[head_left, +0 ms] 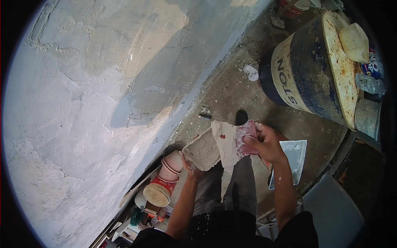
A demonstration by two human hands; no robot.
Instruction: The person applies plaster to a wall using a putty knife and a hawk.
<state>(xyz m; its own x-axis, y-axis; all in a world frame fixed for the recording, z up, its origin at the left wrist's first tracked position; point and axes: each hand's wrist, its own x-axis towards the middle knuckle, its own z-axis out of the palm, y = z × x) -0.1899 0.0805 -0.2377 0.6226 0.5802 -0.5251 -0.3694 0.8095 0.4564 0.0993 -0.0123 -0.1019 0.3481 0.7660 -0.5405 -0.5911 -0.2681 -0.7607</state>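
My right hand (266, 142) grips a pinkish-red scraper (249, 129) smeared with pale plaster, thumb on top. A thick sheet of wet plaster (225, 144) spreads from its blade, and a thin strand hangs below. On the other side, my left hand (190, 166) supports a plaster-coated board (202, 152) from its lower left edge. The plaster on the scraper overlaps the board's right side; whether the blade touches the board is hidden. Both tools are held in front of my legs, above the floor.
A plastered wall (91, 103) with uneven patches rises along the left. At right stands a rusty-topped blue drum (306, 70) carrying containers. Stacked buckets (161, 188) sit by the wall at lower left. A white-coated tray (295, 161) lies beyond my right forearm. Rubble litters the floor (231, 87).
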